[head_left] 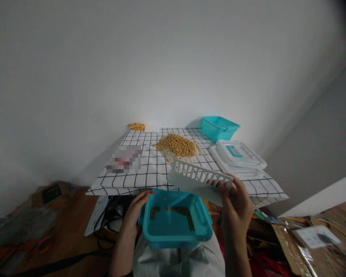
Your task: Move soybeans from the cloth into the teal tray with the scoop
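My left hand grips the left rim of a teal plastic bin that rests on my lap, with a thin line of yellow beans on its bottom. My right hand holds a white slotted tray tilted over the bin's far right corner, fingers wrapped round its right end. On the small table with a black-and-white grid cloth lies a pile of yellow beans.
A second teal bin stands at the table's back right, with clear lidded boxes in front of it. A yellow object lies at the back left. Cardboard, cables and papers clutter the wooden floor on both sides.
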### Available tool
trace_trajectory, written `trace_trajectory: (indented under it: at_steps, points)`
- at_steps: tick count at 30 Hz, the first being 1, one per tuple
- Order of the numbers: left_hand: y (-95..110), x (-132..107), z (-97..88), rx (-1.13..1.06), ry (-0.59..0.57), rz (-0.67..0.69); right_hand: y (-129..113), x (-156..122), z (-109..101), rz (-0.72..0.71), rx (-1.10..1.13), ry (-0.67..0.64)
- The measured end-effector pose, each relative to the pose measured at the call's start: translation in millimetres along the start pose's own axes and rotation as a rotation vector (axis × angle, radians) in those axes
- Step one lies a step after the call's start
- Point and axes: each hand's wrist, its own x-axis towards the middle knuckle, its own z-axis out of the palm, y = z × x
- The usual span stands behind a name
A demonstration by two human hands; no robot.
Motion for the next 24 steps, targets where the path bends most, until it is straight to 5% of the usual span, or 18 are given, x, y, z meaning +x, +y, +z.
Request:
trace_trajectory:
  at_steps: [8,16,24]
  points:
    - [1,-3,-1.4,-0.006,0.002,-0.023,4,8,-7,0.007,-0.042,0.197]
    - [0,-3,1.5,0.008,0.007,0.013,4,3,-1,0.001,-0.029,0.036]
    - [-1,-5,3.5,0.04,0.014,0.03,10,4,3,-0.099,-0.135,0.077]
